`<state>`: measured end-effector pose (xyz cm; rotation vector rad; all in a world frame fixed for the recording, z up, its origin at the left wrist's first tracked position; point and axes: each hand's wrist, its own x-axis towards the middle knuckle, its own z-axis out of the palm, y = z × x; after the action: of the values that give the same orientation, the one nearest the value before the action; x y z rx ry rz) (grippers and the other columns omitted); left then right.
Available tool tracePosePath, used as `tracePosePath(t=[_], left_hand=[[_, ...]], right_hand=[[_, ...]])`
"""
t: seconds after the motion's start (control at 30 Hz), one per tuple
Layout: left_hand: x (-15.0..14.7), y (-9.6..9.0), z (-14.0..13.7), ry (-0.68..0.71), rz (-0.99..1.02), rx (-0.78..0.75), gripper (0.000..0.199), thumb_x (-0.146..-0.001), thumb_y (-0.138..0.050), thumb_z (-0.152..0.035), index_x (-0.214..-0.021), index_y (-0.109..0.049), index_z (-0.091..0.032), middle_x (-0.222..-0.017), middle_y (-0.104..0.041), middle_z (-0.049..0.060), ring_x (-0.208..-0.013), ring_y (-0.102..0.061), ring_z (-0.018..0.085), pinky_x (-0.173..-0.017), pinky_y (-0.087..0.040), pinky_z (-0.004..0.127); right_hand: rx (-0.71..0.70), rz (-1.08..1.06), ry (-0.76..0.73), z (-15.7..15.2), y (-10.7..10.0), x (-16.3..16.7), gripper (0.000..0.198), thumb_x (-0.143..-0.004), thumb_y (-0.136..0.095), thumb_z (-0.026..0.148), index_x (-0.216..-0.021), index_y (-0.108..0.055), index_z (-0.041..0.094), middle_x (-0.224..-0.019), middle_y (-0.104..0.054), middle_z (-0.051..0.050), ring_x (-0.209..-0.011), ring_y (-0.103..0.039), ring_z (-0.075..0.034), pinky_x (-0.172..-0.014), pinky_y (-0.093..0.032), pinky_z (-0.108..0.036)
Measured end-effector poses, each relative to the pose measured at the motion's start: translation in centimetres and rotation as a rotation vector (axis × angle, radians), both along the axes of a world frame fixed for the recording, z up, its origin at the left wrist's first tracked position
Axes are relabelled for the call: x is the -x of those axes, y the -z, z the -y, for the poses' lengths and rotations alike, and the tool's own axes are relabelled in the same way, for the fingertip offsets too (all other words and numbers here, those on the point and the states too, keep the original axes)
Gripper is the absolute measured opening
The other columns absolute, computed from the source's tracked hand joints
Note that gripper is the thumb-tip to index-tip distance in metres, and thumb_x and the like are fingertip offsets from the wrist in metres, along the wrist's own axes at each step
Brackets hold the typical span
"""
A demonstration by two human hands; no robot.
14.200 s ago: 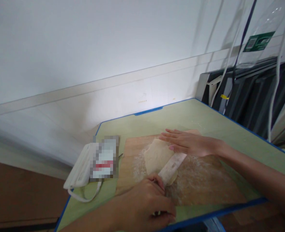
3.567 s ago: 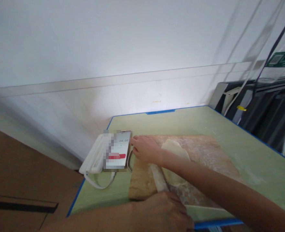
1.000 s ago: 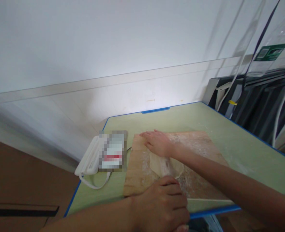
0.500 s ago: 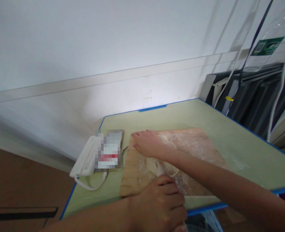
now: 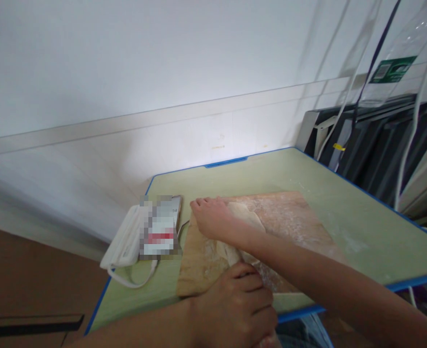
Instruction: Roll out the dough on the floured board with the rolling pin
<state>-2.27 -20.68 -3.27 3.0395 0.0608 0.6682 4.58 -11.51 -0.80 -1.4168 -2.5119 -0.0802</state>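
Observation:
A thin sheet of dough point(image 5: 247, 216) lies on a floured wooden board point(image 5: 195, 278). Across the dough runs a pale rolling pin point(image 5: 234, 256), its middle showing between my two hands. My left hand point(image 5: 244, 304) is closed around its near end, at the board's front edge. Farther off, my right hand point(image 5: 215, 217) curls over the far part of the pin, near the board's back left corner. That hand and forearm hide the pin's far end and part of the dough.
The board rests on a green table point(image 5: 264, 174) with blue edging, against a white wall. Left of the board lie a phone point(image 5: 160, 237) with a blurred screen and a white corded case point(image 5: 122, 241). Dark panels point(image 5: 376, 140), cables and a clear bottle point(image 5: 392, 70) are at the right.
My right hand has shifted slightly left with the rolling pin, uncovering more dough on its right. My left hand keeps its grip. The whole view has turned slightly.

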Motion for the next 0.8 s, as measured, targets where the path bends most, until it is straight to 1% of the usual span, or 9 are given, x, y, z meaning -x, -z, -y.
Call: tracePosePath(t=[0.1, 0.2, 0.4, 0.6, 0.7, 0.8], left_hand=[[0.0, 0.1, 0.0, 0.003, 0.003, 0.002, 0.023, -0.085, -0.036, -0.026, -0.067, -0.048, -0.017, -0.063, -0.048, -0.001, -0.061, -0.04, 0.015, -0.071, -0.032, 0.032], [0.1, 0.2, 0.0, -0.007, -0.005, -0.002, 0.022, -0.084, -0.039, -0.026, -0.066, -0.048, -0.018, -0.062, -0.049, -0.001, -0.061, -0.041, 0.015, -0.07, -0.032, 0.032], [0.3, 0.4, 0.2, -0.02, -0.056, -0.039, 0.022, -0.082, -0.048, -0.032, -0.066, -0.048, -0.018, -0.063, -0.05, -0.003, -0.059, -0.041, 0.014, -0.066, -0.032, 0.03], [0.7, 1.1, 0.6, -0.057, -0.007, -0.11, 0.031, -0.086, -0.047, -0.031, -0.058, -0.045, -0.017, -0.056, -0.045, -0.004, -0.053, -0.039, 0.012, -0.06, -0.03, 0.029], [0.7, 1.2, 0.6, -0.027, -0.021, -0.14, 0.033, -0.086, -0.047, -0.031, -0.057, -0.044, -0.018, -0.054, -0.043, -0.004, -0.052, -0.039, 0.012, -0.061, -0.032, 0.028], [0.8, 1.1, 0.4, 0.001, -0.017, -0.155, 0.03, -0.086, -0.047, -0.026, -0.056, -0.044, -0.018, -0.053, -0.043, -0.005, -0.051, -0.039, 0.011, -0.068, -0.034, 0.028]], right_hand=[[0.0, -0.002, 0.007, 0.2, 0.0, 0.4, 0.026, -0.08, -0.038, 0.015, -0.102, -0.051, 0.014, -0.099, -0.061, -0.013, -0.088, -0.058, -0.023, -0.073, -0.045, -0.042], [-0.006, 0.003, 0.007, 0.4, 0.0, 0.9, 0.028, -0.081, -0.037, 0.015, -0.106, -0.049, 0.014, -0.101, -0.06, -0.015, -0.09, -0.058, -0.025, -0.076, -0.043, -0.047], [-0.032, -0.009, -0.007, 0.9, 0.2, 2.6, 0.035, -0.083, -0.036, 0.018, -0.115, -0.045, 0.012, -0.112, -0.055, -0.018, -0.098, -0.054, -0.029, -0.083, -0.036, -0.059], [-0.085, -0.032, -0.05, 1.8, 0.4, 4.2, 0.028, -0.084, -0.038, 0.02, -0.109, -0.05, 0.015, -0.112, -0.056, -0.014, -0.097, -0.054, -0.025, -0.089, -0.031, -0.056], [-0.078, 0.012, -0.071, 1.9, 0.1, 3.6, 0.029, -0.083, -0.039, 0.019, -0.11, -0.05, 0.015, -0.112, -0.056, -0.015, -0.101, -0.052, -0.025, -0.091, -0.029, -0.056], [-0.012, 0.063, -0.11, 1.8, -0.6, 1.5, 0.029, -0.082, -0.039, 0.017, -0.109, -0.051, 0.013, -0.111, -0.056, -0.016, -0.106, -0.049, -0.026, -0.093, -0.027, -0.056]])
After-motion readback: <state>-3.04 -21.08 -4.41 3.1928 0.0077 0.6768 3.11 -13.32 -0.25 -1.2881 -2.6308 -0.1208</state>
